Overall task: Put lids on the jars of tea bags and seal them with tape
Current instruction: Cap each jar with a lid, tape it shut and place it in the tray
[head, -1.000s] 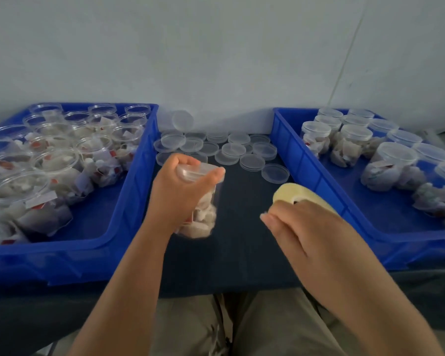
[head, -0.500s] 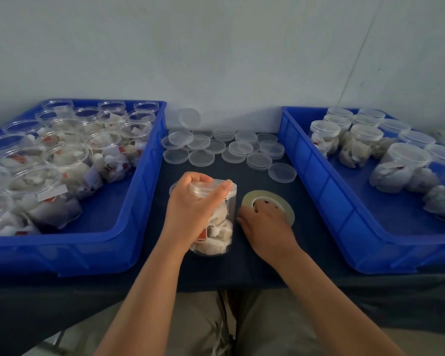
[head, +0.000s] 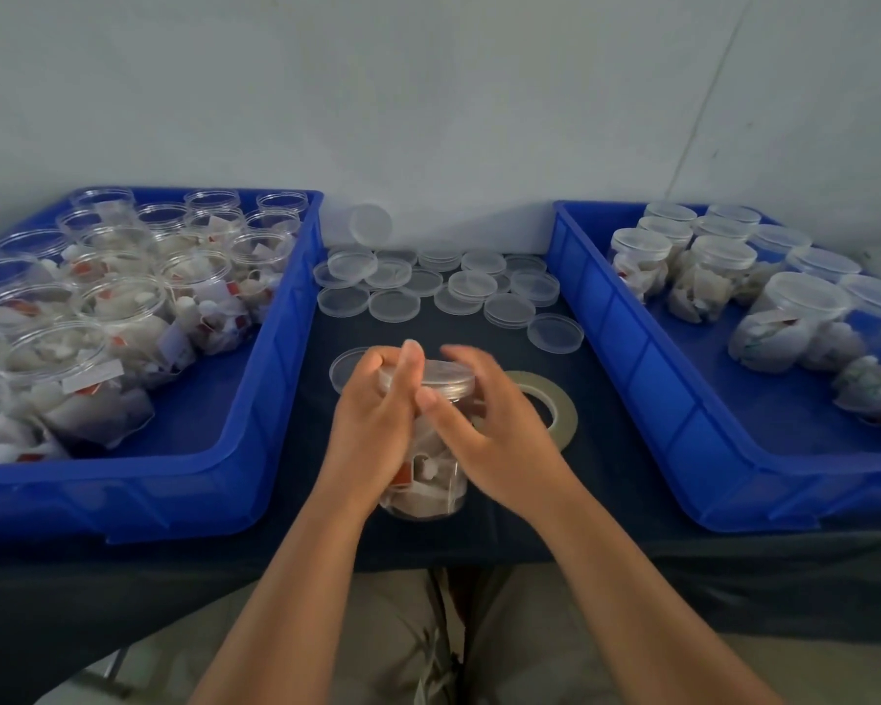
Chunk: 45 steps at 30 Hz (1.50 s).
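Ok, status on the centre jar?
Left hand grips jar, lid on. Right hand curled at its rim, blurred. Tape roll lies flat behind it. Nothing blocking.

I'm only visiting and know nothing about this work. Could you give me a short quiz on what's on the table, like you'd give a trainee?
1. True or false: the jars in the left bin already have lids on.
2. Where is the tape roll? A: in a hand. B: on the dark cloth beside the held jar. C: on a stack of lids.
3. Fill in: the closed jars stand in the ___ bin.
Key: 1 false; 2 B; 3 right bin.
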Motion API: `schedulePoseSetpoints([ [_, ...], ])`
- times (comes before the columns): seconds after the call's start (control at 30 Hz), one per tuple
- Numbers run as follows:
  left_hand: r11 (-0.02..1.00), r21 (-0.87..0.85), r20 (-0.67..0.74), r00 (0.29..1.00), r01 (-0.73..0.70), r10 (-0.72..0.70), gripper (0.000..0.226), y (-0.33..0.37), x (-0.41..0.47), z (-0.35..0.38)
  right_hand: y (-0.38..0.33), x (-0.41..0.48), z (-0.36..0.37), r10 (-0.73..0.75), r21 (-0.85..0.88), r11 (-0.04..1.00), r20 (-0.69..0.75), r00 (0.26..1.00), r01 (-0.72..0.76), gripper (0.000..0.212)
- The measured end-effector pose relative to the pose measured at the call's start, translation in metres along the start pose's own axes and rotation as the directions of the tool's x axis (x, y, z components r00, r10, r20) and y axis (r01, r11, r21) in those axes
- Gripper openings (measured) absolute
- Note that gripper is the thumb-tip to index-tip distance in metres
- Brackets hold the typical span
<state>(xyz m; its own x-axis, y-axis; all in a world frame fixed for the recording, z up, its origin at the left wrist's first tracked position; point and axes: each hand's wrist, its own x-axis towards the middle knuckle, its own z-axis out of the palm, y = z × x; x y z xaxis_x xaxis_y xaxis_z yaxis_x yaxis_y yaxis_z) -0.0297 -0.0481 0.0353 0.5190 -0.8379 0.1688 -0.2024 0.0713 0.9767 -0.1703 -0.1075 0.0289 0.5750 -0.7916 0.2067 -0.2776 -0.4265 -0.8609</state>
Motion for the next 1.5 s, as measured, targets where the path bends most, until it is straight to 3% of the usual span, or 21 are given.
schedulePoseSetpoints([
  [0.1,1.0,-0.029,0.02,1.0,0.008,-0.007,0.064,0.003,-0.002,-0.002,-0.001,-0.002,-0.001,-0.007,0.08,0.997,0.061,0.998,0.002,0.061],
  [0.2,0.999,-0.036,0.022,1.0,0.004,-0.003,0.067,0.005,-0.001,-0.006,0.004,-0.006,-0.006,-0.037,0.109,0.994,0.134,0.99,0.022,0.054],
  [0.37,0.998,-0.048,0.017,0.999,0.035,-0.035,0.053,0.004,-0.001,-0.007,-0.002,-0.01,-0.011,-0.029,0.066,0.998,0.153,0.988,0.019,0.059],
  [0.47,0.998,-0.063,0.009,1.0,0.006,-0.005,0.049,0.005,-0.008,-0.001,-0.007,-0.012,-0.005,-0.039,0.006,0.999,0.083,0.996,0.039,0.09],
  [0.53,0.993,-0.118,0.008,1.0,0.014,-0.013,0.048,0.003,-0.011,0.001,-0.009,-0.011,-0.005,-0.057,-0.05,0.997,0.051,0.997,0.06,0.082],
  [0.63,0.995,-0.089,0.016,0.998,-0.053,0.054,0.046,0.005,-0.01,-0.002,-0.008,-0.009,-0.018,-0.053,-0.039,0.997,0.133,0.99,0.059,0.058],
  [0.9,0.993,-0.07,0.056,0.993,-0.098,0.102,0.046,0.016,-0.005,-0.007,-0.03,0.005,-0.06,-0.139,-0.256,0.943,0.283,0.949,0.214,0.069],
  [0.97,0.987,-0.101,0.098,0.986,-0.125,0.135,0.043,0.024,-0.004,-0.004,-0.04,0.007,-0.068,-0.155,-0.296,0.923,0.305,0.94,0.248,0.079],
  [1.03,0.976,-0.15,0.187,0.964,-0.16,0.187,0.05,0.031,-0.002,-0.002,-0.052,0.008,-0.081,-0.177,-0.315,0.908,0.309,0.934,0.277,0.075],
  [1.1,0.962,-0.182,0.261,0.934,-0.203,0.246,0.072,0.038,0.002,0.001,-0.064,0.011,-0.098,-0.161,-0.346,0.903,0.276,0.948,0.254,0.075],
  [1.17,0.952,-0.182,0.239,0.928,-0.247,0.287,0.074,0.046,0.009,0.006,-0.072,0.018,-0.119,-0.147,-0.38,0.898,0.216,0.965,0.222,0.079],
  [1.27,0.954,-0.173,0.112,0.957,-0.245,0.266,0.06,0.047,0.019,0.013,-0.078,0.034,-0.162,-0.126,-0.444,0.886,0.045,0.991,0.133,0.084],
  [1.4,0.982,-0.111,0.086,0.983,-0.15,0.16,0.046,0.018,0.023,0.018,-0.066,0.07,-0.221,-0.022,-0.545,0.832,-0.227,0.974,-0.108,0.093],
  [1.5,0.997,-0.015,0.128,0.989,-0.078,0.079,0.031,-0.01,0.024,0.019,-0.036,0.098,-0.257,0.074,-0.622,0.714,-0.389,0.918,-0.321,0.076],
])
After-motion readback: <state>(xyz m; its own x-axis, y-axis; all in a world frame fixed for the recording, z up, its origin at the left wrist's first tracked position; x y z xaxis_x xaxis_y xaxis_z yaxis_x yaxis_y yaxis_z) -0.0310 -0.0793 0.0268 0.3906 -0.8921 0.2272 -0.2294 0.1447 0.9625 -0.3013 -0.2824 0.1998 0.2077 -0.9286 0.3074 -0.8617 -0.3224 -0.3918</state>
